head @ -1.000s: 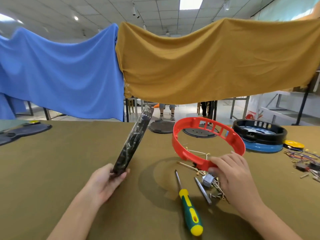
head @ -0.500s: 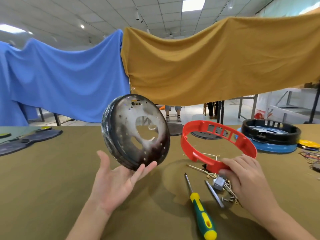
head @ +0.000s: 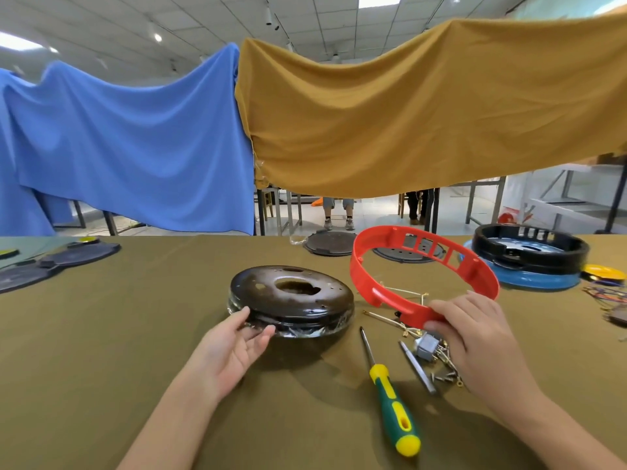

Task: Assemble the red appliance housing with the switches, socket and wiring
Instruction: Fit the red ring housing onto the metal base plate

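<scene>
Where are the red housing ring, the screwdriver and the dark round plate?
red housing ring (head: 475, 266): head view, right wall.
screwdriver (head: 395, 412): head view, green handle.
dark round plate (head: 264, 293): head view, top face left of hole.

Red ring housing (head: 390, 301) tilted; near edge gripped.

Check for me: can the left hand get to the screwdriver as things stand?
Probably yes. The left hand only touches the dark disc's edge with open fingers, and bare cloth lies between it and the screwdriver.
</scene>
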Demonstrator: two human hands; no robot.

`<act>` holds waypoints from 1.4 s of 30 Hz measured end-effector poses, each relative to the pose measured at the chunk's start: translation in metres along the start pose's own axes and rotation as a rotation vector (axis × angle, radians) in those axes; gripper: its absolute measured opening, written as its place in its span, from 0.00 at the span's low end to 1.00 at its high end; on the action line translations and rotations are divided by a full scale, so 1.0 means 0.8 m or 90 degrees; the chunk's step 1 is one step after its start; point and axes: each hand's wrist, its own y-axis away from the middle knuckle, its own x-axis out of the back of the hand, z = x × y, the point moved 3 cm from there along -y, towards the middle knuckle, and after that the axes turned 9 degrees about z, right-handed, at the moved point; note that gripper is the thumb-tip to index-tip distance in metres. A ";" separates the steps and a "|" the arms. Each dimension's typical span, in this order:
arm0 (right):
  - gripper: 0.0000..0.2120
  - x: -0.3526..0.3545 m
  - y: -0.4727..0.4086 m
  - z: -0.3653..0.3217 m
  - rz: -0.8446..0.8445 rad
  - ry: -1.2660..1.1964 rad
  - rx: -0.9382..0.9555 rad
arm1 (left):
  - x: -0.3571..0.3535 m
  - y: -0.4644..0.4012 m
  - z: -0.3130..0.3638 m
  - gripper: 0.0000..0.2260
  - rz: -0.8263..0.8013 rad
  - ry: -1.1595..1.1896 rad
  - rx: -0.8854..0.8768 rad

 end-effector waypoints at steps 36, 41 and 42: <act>0.09 -0.096 -0.057 -0.069 -0.143 -0.968 -0.820 | -0.041 -0.050 0.009 0.28 -0.085 -0.204 -0.334; 0.14 -0.111 -0.037 -0.062 -0.188 -0.940 -0.864 | -0.038 -0.057 0.011 0.13 -0.052 -0.118 -0.325; 0.16 -0.111 -0.034 -0.058 -0.178 -0.887 -0.834 | -0.036 -0.059 0.011 0.12 -0.038 -0.116 -0.331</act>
